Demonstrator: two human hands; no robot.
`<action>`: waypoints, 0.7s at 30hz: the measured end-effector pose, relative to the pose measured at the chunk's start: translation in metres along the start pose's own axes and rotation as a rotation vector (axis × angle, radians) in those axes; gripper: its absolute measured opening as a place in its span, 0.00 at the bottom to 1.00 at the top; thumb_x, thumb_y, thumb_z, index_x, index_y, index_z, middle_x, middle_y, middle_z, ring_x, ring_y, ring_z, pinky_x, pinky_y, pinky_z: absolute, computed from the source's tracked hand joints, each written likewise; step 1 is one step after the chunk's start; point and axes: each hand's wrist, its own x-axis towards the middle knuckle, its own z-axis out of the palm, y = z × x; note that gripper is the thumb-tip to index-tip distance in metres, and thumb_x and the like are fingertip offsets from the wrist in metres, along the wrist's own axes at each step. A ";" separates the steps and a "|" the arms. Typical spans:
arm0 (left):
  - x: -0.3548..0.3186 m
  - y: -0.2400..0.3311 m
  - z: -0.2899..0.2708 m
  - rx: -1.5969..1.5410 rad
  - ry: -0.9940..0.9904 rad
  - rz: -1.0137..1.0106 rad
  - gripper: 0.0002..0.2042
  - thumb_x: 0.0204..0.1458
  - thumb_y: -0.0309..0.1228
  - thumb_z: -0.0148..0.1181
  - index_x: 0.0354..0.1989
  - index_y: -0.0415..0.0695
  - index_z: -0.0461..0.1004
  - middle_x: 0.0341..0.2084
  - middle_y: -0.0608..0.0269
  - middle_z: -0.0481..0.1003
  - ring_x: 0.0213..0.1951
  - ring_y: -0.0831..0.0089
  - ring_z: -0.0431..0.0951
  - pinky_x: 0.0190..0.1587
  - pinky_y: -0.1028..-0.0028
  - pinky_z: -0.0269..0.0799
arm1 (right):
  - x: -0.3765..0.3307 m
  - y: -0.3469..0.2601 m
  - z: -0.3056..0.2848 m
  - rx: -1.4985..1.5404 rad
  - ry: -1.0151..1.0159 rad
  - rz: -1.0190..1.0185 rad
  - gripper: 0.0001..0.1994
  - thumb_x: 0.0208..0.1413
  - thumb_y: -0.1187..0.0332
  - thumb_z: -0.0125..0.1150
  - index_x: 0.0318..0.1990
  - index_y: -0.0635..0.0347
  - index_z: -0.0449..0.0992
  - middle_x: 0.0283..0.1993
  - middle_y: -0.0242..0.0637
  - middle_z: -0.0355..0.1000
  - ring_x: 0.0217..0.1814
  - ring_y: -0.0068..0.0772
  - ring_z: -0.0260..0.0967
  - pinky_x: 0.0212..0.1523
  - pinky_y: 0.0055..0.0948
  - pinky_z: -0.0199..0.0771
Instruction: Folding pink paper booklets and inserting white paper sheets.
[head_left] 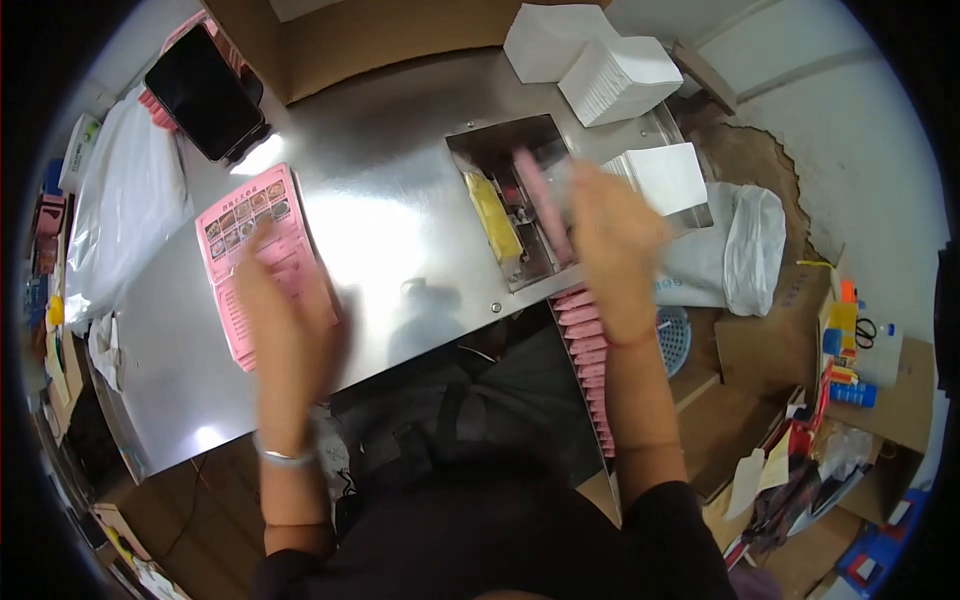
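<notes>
Steel bench (400, 215) is the landmark – everything is placed off it.

Left hand (285, 310) lies flat, fingers spread, palm down on the stack of pink leaflets (250, 225) at the bench's left side. It presses on the top sheet; no closed grip is visible. Motion blur hides the fingertips.

Right hand (612, 235) is raised over the rectangular opening (510, 200) cut into the bench's right half. Its fingers are curled around a folded pink leaflet (543, 200), which stands nearly on edge and angles down into the opening. Blurred, so the exact pinch can't be read.

Inside the opening – a yellow part (493, 215) to the left of the held leaflet.

Below the bench's front edge, on the right, a row of folded pink leaflets (590, 365) is stacked in a slanting line.

At the far edge of the bench: stacks of white paper sheets (620, 75), with another white stack (665, 175) just right of the opening. A dark phone (205, 92) is propped at the far left corner. A clear plastic bag (130, 200) hangs off the left edge, and a white bag (750, 250) sits off the right edge.
</notes>
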 end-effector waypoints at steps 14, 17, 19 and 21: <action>-0.040 0.026 0.072 0.203 -0.323 0.545 0.13 0.47 0.28 0.63 0.41 0.40 0.70 0.65 0.35 0.55 0.68 0.33 0.51 0.65 0.35 0.49 | 0.003 0.071 -0.051 -0.130 -0.149 0.118 0.15 0.48 0.75 0.62 0.45 0.66 0.79 0.39 0.43 0.70 0.43 0.43 0.67 0.45 0.39 0.69; -0.035 0.023 0.057 0.154 -0.419 0.541 0.18 0.45 0.28 0.63 0.47 0.41 0.71 0.67 0.39 0.55 0.68 0.39 0.53 0.63 0.33 0.49 | -0.006 0.062 -0.059 -0.115 -0.137 -0.036 0.17 0.45 0.75 0.61 0.46 0.65 0.78 0.43 0.44 0.72 0.46 0.45 0.68 0.49 0.42 0.69; -0.031 0.016 0.041 0.309 -0.361 0.536 0.23 0.43 0.30 0.62 0.51 0.40 0.71 0.64 0.46 0.61 0.66 0.46 0.59 0.63 0.44 0.54 | -0.035 0.007 -0.031 0.071 -0.132 -0.140 0.19 0.44 0.73 0.59 0.47 0.61 0.78 0.50 0.44 0.73 0.52 0.49 0.69 0.55 0.47 0.67; -0.025 -0.004 0.034 0.446 -0.300 0.605 0.23 0.42 0.32 0.64 0.50 0.41 0.71 0.61 0.48 0.64 0.61 0.49 0.63 0.60 0.49 0.55 | -0.063 -0.061 -0.022 0.332 -0.565 -0.512 0.18 0.51 0.69 0.56 0.51 0.56 0.77 0.53 0.43 0.71 0.54 0.46 0.68 0.58 0.54 0.64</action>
